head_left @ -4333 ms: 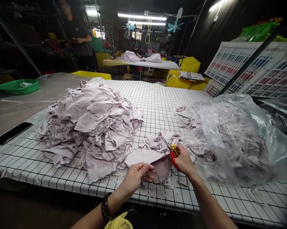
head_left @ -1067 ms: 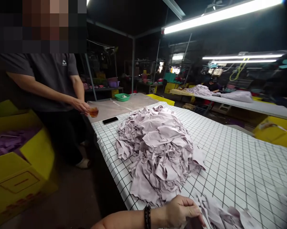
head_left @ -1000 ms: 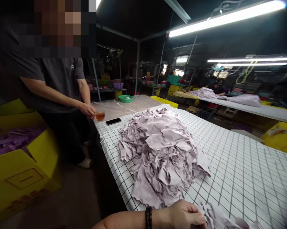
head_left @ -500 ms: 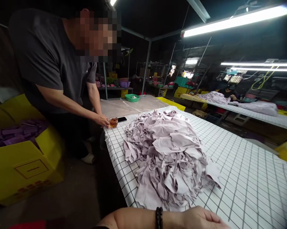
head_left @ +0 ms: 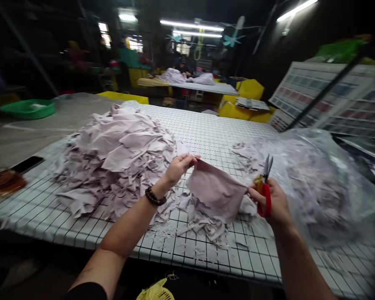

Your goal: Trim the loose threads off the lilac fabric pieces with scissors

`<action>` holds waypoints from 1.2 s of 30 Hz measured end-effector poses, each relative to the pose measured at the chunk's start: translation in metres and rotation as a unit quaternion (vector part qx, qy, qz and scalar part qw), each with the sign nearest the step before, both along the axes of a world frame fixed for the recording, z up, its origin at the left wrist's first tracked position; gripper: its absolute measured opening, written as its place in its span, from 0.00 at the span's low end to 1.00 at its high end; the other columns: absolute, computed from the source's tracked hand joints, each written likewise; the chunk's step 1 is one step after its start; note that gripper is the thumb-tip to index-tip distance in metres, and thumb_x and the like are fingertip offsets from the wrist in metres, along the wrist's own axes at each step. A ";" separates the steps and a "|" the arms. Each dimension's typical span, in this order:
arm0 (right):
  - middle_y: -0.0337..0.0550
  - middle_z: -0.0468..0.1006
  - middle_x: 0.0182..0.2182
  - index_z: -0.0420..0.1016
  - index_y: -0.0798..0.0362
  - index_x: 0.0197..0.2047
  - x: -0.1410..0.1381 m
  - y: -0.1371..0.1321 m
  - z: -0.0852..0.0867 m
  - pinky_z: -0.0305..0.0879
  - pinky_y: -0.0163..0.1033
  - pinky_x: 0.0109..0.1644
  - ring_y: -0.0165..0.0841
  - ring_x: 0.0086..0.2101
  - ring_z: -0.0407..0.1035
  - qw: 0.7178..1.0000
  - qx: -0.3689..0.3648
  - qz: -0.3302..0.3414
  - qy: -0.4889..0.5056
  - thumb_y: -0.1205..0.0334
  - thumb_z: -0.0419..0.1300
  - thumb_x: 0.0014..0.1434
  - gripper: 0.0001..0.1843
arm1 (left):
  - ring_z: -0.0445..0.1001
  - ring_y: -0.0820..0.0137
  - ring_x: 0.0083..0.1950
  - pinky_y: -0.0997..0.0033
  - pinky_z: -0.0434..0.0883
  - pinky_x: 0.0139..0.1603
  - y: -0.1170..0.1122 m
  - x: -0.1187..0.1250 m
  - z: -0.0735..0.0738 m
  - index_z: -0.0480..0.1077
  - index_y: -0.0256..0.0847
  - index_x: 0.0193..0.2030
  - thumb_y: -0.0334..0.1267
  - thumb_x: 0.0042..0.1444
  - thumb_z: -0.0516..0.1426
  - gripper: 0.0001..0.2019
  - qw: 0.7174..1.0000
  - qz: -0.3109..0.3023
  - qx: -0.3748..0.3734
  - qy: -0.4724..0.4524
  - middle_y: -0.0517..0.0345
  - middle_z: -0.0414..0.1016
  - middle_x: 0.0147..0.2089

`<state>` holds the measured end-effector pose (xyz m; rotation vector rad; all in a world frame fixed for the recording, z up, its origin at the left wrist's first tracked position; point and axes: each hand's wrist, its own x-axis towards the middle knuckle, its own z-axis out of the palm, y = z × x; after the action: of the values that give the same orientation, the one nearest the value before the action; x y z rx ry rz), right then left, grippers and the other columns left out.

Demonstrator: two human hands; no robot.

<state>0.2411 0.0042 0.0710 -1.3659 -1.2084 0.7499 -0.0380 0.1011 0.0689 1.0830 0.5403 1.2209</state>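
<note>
A pale mauve piece of fabric (head_left: 217, 189) is stretched between my two hands above the table. My left hand (head_left: 178, 168), a dark beaded bracelet on its wrist, pinches the upper left corner. With its fingertips my right hand (head_left: 277, 202) grips the right corner, and it also holds red-handled scissors (head_left: 266, 202), blades pointing up. Beneath the fabric lie small cloth scraps (head_left: 210, 227). A big heap of similar fabric pieces (head_left: 121, 146) is left of my left hand. To the right of my right hand, a clear plastic bag (head_left: 321, 171) has more mauve pieces in and beside it.
The table (head_left: 199, 129) has a white, black-checked cover. At far left are a phone (head_left: 28, 163), a blurred glass of amber liquid (head_left: 8, 182) and a green basket (head_left: 28, 109). A yellow basket (head_left: 156, 290) sits below the front edge. Someone sits at a farther table (head_left: 206, 86).
My view has swung right, leaving the standing co-worker mostly out of sight. Both my hands now show with fabric stretched between them; earlier only one forearm and hand showed at the bottom edge.
</note>
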 end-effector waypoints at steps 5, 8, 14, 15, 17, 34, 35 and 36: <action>0.34 0.71 0.26 0.63 0.51 0.33 -0.008 0.016 0.020 0.60 0.31 0.25 0.25 0.22 0.63 0.994 -0.045 0.055 0.084 0.58 0.71 0.41 0.22 | 0.76 0.65 0.42 0.63 0.67 0.52 0.036 0.012 -0.025 0.72 0.31 0.31 0.37 0.55 0.59 0.09 0.995 -0.030 -0.091 0.011 0.46 0.78 0.38; 0.33 0.72 0.26 0.63 0.51 0.33 -0.025 0.014 0.025 0.61 0.32 0.27 0.25 0.23 0.64 0.992 -0.041 0.061 0.101 0.58 0.72 0.39 0.23 | 0.76 0.66 0.41 0.63 0.68 0.51 0.039 0.010 -0.034 0.72 0.32 0.32 0.37 0.55 0.57 0.08 0.995 -0.014 -0.098 0.004 0.47 0.78 0.38; 0.38 0.76 0.32 0.63 0.51 0.35 -0.051 -0.008 0.012 0.62 0.33 0.29 0.28 0.26 0.68 0.912 -0.221 0.334 0.094 0.63 0.70 0.44 0.20 | 0.76 0.67 0.42 0.66 0.71 0.47 0.018 -0.019 -0.050 0.67 0.35 0.29 0.36 0.56 0.52 0.08 0.975 0.135 -0.170 -0.037 0.47 0.77 0.39; 0.40 0.77 0.33 0.62 0.51 0.35 -0.051 -0.007 0.005 0.61 0.33 0.28 0.27 0.26 0.67 0.912 -0.230 0.330 0.086 0.63 0.69 0.44 0.20 | 0.75 0.68 0.40 0.67 0.72 0.45 0.013 -0.026 -0.055 0.66 0.36 0.27 0.35 0.55 0.51 0.08 0.969 0.167 -0.182 -0.022 0.48 0.77 0.36; 0.41 0.77 0.35 0.61 0.51 0.36 -0.048 0.000 -0.013 0.59 0.32 0.26 0.27 0.25 0.66 0.942 -0.211 0.254 0.067 0.63 0.68 0.45 0.20 | 0.74 0.69 0.37 0.69 0.72 0.41 0.003 -0.038 -0.064 0.64 0.37 0.26 0.35 0.55 0.50 0.08 0.960 0.203 -0.190 0.021 0.51 0.75 0.33; 0.34 0.68 0.26 0.59 0.50 0.32 -0.062 0.034 -0.090 0.57 0.34 0.30 0.29 0.27 0.62 0.931 -0.149 0.286 -0.168 0.57 0.62 0.48 0.14 | 0.75 0.69 0.27 0.71 0.73 0.29 -0.128 -0.003 -0.090 0.72 0.30 0.38 0.53 0.58 0.52 0.23 0.897 -0.169 -0.399 0.085 0.46 0.76 0.34; 0.34 0.68 0.27 0.59 0.50 0.33 -0.060 0.032 -0.086 0.58 0.33 0.30 0.29 0.27 0.63 0.932 -0.155 0.293 -0.144 0.56 0.63 0.48 0.16 | 0.76 0.69 0.29 0.71 0.74 0.31 -0.125 0.005 -0.098 0.72 0.29 0.40 0.55 0.58 0.51 0.25 0.879 -0.174 -0.442 0.043 0.44 0.77 0.35; 0.35 0.70 0.29 0.58 0.50 0.35 -0.058 0.029 -0.081 0.58 0.33 0.30 0.29 0.28 0.64 0.932 -0.165 0.304 -0.107 0.56 0.64 0.47 0.18 | 0.77 0.68 0.30 0.71 0.75 0.32 -0.121 0.012 -0.104 0.72 0.27 0.41 0.56 0.57 0.51 0.27 0.860 -0.181 -0.477 0.005 0.43 0.77 0.37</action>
<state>0.1830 0.0333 -0.0099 -1.3713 -1.7765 1.3108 -0.0257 -0.0203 -0.0350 0.3013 0.7864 0.4750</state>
